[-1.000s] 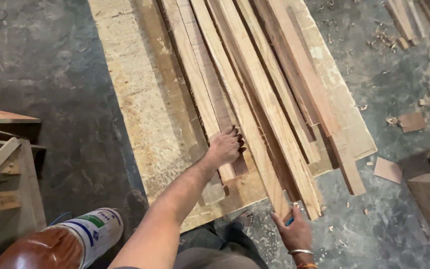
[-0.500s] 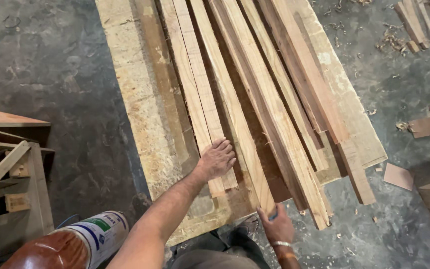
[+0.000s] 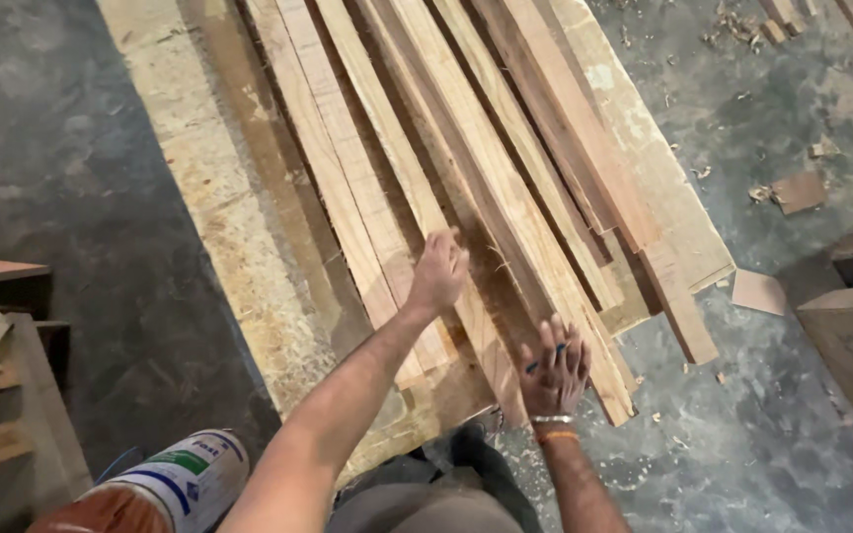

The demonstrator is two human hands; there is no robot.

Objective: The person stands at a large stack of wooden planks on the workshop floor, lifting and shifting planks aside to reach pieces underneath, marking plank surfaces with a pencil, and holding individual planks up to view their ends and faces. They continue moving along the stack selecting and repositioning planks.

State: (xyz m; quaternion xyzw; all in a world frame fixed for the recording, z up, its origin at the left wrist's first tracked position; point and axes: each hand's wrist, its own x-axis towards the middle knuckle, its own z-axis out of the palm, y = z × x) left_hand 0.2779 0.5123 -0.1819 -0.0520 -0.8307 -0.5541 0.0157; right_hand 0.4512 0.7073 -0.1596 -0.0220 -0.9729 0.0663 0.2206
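Left hand: the left hand [image 3: 436, 276] rests knuckles-up on a pale, narrow, long sawn wooden strip [image 3: 402, 188]; fingers curled over its edge, so whether it grips or only presses cannot be told.
Right hand: the right hand [image 3: 553, 370] lies flat with fingers spread, a small blue pencil-like object [image 3: 543, 358] tucked between them, closed on no board; it rests on the near end of a light tan, wide, long wooden plank [image 3: 505, 197].
Strip position: the strip lies in a loose stack of timber lengths on a broad, rough, yellowish board [image 3: 219, 247] laid on the grey concrete floor [image 3: 51, 178].
Long axis: strip and plank run from near-right to far-left, away from the person; near ends point toward the body.
Nearer hand: the left hand is on the strip; the right hand is just beside it, to the right and closer to the body.
Surroundings: a white, blue and green cylindrical container [image 3: 185, 474] lies near the left; brown wood offcuts [image 3: 792, 192] scatter to the right.
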